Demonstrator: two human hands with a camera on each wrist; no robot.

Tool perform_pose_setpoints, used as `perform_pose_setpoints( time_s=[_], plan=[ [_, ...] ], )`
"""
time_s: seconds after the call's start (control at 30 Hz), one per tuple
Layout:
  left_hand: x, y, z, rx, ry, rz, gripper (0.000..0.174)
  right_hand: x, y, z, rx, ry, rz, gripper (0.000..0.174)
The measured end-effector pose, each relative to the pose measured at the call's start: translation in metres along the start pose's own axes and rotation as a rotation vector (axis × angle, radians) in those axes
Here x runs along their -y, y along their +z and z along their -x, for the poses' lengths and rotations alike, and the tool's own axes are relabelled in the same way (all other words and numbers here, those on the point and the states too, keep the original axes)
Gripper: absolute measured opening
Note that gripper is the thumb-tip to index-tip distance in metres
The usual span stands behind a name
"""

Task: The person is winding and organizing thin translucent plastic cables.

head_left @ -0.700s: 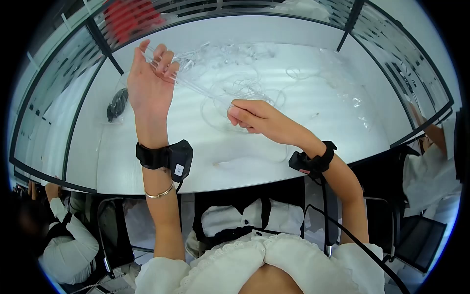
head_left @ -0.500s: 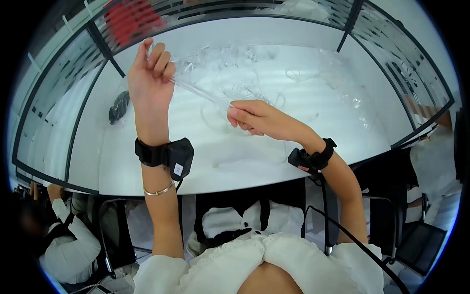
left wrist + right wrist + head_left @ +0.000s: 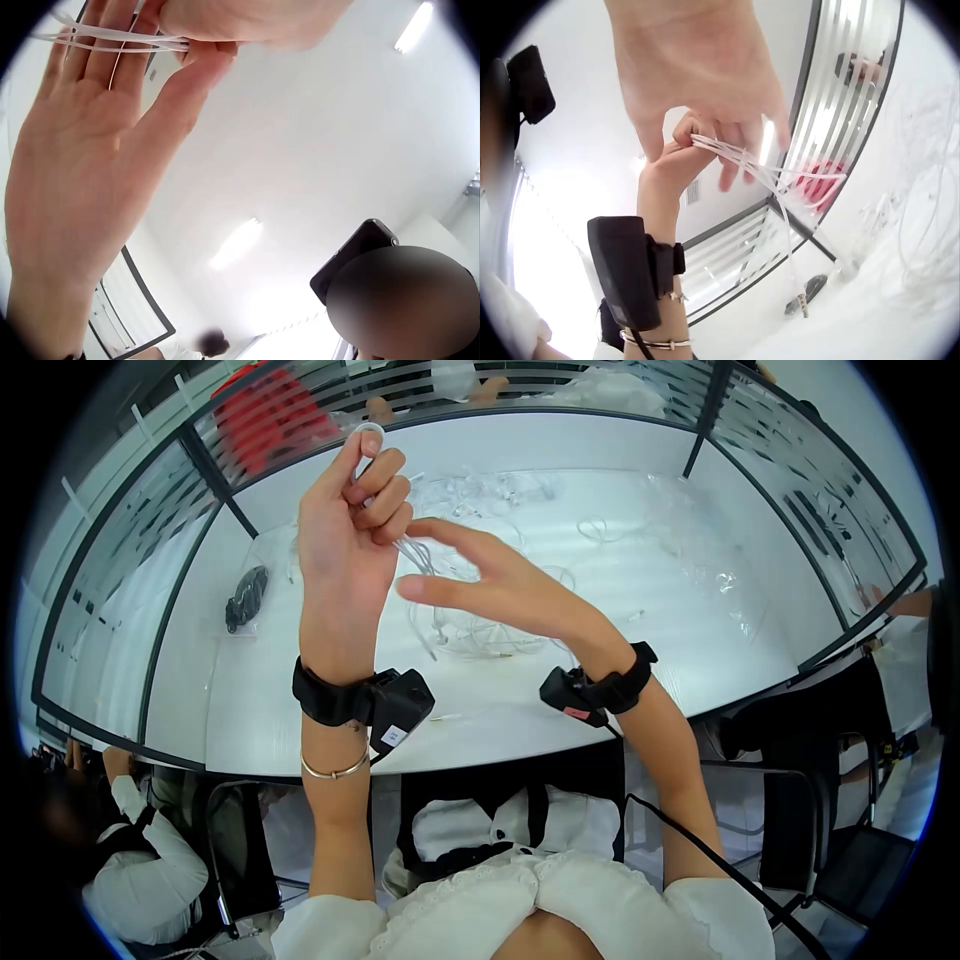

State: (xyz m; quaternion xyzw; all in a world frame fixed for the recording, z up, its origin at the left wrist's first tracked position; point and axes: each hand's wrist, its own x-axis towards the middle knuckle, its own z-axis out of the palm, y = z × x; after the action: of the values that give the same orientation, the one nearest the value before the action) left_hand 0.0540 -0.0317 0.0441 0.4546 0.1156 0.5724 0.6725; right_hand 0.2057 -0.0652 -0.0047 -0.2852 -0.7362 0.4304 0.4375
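The left hand (image 3: 350, 530) is raised over the table's left side, its fingers curled round a folded white cable (image 3: 420, 558). One small loop of the cable stands up by the thumb and index finger, and loose strands hang below the little finger. A metal-tipped end (image 3: 802, 304) dangles from the bundle in the right wrist view. Beside it, the right hand (image 3: 500, 580) has its thumb and index finger spread apart, around the hanging strands in the head view. In the left wrist view, strands cross in front of the right hand's straight fingers (image 3: 101, 64).
More thin white cables (image 3: 490, 635) lie tangled mid-table, with clear plastic bags (image 3: 725, 585) to the right. A bagged black bundle (image 3: 247, 598) sits at the left. Low glass partitions (image 3: 120, 610) ring the table. A black cord (image 3: 720, 860) runs along the right arm.
Before, the cable was stretched between both hands. The right hand has let go, spread its fingers and moved left to the left hand, which now holds the folded cable slightly farther right.
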Motion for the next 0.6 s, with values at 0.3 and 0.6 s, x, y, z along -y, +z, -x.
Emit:
perform_pose_setpoints(
  time_s=[0.3,0.6],
  plan=[
    [-0.033,-0.028,0.004,0.007,0.22,0.045,0.025,-0.011,0.011,0.009,0.225,0.279,-0.479,0.036],
    [-0.023,-0.057,0.011,-0.219,0.284,0.025,0.027,-0.032,0.026,0.032,0.184,0.331,-0.393,0.041]
  ],
)
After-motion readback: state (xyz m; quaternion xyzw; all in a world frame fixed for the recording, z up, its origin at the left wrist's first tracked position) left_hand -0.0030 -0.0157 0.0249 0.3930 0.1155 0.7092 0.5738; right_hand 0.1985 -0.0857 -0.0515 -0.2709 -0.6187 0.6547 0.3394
